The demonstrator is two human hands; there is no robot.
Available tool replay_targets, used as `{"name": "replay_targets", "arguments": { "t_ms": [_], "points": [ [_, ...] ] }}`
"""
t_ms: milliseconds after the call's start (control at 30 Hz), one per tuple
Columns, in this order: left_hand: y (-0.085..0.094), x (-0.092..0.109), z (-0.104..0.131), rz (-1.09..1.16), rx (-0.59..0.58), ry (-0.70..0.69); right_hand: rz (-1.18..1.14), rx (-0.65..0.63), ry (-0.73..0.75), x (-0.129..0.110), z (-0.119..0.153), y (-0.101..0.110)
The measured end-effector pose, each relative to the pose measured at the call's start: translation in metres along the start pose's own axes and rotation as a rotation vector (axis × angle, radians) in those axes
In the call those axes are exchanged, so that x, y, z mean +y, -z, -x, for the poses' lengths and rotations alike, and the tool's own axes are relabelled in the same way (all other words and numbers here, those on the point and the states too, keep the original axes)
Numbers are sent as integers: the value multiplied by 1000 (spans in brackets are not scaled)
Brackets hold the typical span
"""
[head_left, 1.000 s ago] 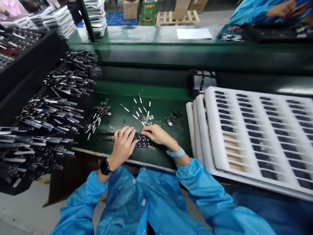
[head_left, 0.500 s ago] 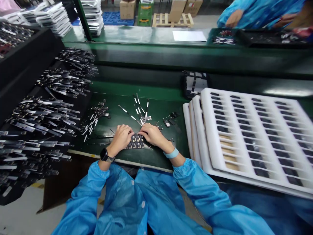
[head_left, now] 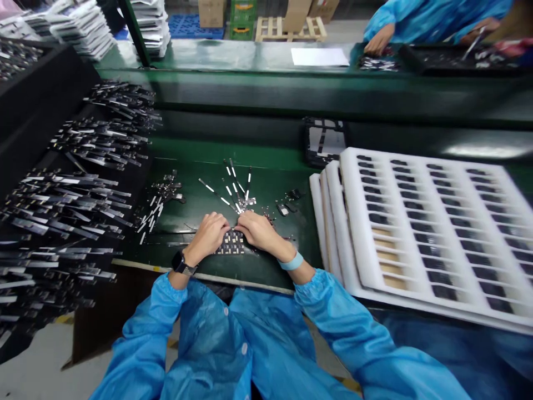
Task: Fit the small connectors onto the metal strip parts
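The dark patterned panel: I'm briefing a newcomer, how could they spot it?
Find the green workbench left of the white trays. Near its front edge, by the left hand and right hand, lies the dark panel. Unlike the loose strips beyond, it bears rows of pale patches.

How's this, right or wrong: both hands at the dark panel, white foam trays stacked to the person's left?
Wrong side: the head view shows the white foam trays stacked to the person's right. Left hand and right hand are at the dark panel.
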State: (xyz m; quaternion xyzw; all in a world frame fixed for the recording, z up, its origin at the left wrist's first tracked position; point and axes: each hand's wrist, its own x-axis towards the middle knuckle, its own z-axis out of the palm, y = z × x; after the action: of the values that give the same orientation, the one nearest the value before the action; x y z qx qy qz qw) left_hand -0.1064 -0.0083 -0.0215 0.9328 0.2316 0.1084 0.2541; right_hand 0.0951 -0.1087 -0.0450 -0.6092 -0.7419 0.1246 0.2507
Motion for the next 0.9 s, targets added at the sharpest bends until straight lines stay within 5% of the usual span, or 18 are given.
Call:
{"name": "replay_targets", "arguments": {
  "t_ms": [667, 900],
  "points": [
    [2, -4, 3, -124, 43, -72, 144, 29, 112, -8, -3, -10],
    [21, -26, 9, -236, 125, 122, -43, 335, -88, 0, -2, 29]
  ]
}}
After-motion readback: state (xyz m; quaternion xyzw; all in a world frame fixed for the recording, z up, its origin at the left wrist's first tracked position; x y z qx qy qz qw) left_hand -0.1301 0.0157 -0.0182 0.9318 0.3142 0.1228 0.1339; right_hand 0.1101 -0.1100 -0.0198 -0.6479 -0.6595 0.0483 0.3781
